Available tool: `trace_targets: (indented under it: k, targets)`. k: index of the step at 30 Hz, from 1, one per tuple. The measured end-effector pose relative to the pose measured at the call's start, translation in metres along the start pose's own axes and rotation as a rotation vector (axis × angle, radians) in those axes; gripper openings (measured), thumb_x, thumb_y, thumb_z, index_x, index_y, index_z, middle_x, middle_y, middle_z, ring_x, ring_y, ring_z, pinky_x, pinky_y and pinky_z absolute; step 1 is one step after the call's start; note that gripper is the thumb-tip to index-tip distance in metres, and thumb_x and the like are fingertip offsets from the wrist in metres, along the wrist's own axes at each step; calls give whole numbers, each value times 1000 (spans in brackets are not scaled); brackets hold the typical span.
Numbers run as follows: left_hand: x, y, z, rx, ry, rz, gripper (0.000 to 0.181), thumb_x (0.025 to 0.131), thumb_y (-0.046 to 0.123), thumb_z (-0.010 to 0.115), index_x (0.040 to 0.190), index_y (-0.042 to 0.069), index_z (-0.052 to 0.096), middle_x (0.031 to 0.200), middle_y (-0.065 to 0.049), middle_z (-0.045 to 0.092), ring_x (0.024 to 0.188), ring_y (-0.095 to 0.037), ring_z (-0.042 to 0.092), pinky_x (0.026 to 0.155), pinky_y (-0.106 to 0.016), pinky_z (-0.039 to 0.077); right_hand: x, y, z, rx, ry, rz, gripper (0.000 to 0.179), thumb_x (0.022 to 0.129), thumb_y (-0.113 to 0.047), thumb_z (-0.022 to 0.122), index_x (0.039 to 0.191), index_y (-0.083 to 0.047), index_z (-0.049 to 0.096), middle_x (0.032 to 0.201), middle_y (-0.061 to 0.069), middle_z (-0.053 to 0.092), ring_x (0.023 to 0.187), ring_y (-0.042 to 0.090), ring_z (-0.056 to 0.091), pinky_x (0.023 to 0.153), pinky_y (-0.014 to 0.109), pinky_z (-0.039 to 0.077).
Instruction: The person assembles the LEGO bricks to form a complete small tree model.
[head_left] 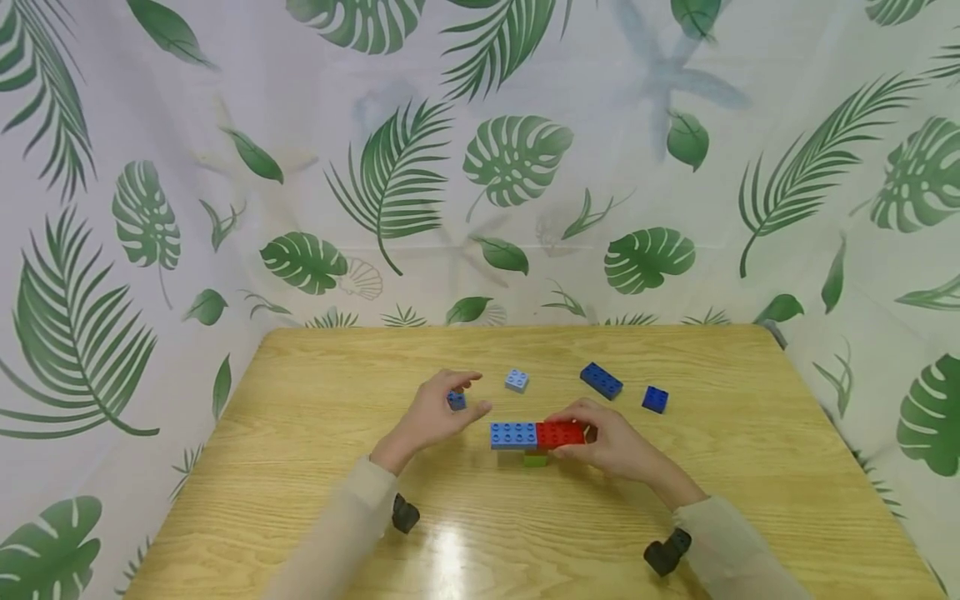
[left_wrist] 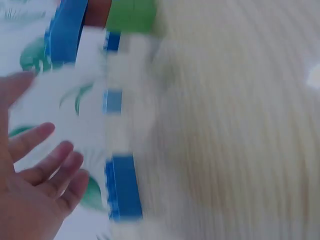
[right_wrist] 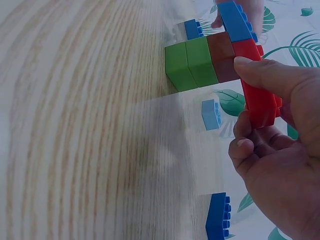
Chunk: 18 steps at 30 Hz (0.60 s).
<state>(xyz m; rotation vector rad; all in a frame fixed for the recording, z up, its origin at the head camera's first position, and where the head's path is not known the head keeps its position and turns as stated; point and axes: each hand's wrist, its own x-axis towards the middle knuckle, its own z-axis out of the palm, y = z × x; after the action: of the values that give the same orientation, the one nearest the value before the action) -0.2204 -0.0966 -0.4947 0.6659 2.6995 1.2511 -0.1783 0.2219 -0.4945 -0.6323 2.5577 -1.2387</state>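
My right hand (head_left: pixel 611 442) pinches a red brick (right_wrist: pixel 256 95) between thumb and fingers. The red brick lies end to end with a light blue brick (head_left: pixel 513 436), both across the top of a short tower. Below them, in the right wrist view, come a brown brick (right_wrist: pixel 223 57) and two green bricks (right_wrist: pixel 191 65) standing on the table. My left hand (head_left: pixel 433 410), fingers spread and holding nothing, is to the left of the tower. A blue brick (head_left: pixel 457 401) shows partly behind it; in the left wrist view that blue brick (left_wrist: pixel 126 187) stands apart from the fingers.
Behind the tower on the wooden table (head_left: pixel 337 358) lie a small pale blue brick (head_left: pixel 516 381), a long dark blue brick (head_left: pixel 601 381) and a small dark blue brick (head_left: pixel 655 399). A leaf-patterned cloth (head_left: pixel 420 292) hangs beyond the table's back edge.
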Motion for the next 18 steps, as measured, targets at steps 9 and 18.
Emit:
trace_targets:
  k: [9,18]
  targets:
    - [-10,-39,-21,88,105,-114,61,93,26,84,145,5,61,137,-20,62,121,-38,61,102,-54,53,1,2,-1,-1,-6,-11,42,93,-29,82,132,-16,72,120,4,65,93,18,51,75,24,45]
    - [-14,-57,-20,27,85,-207,62,90,25,87,143,5,64,128,-16,62,117,-33,60,100,-52,53,3,2,-2,-4,-16,-4,41,94,-29,82,132,-17,72,122,5,65,97,20,52,78,25,47]
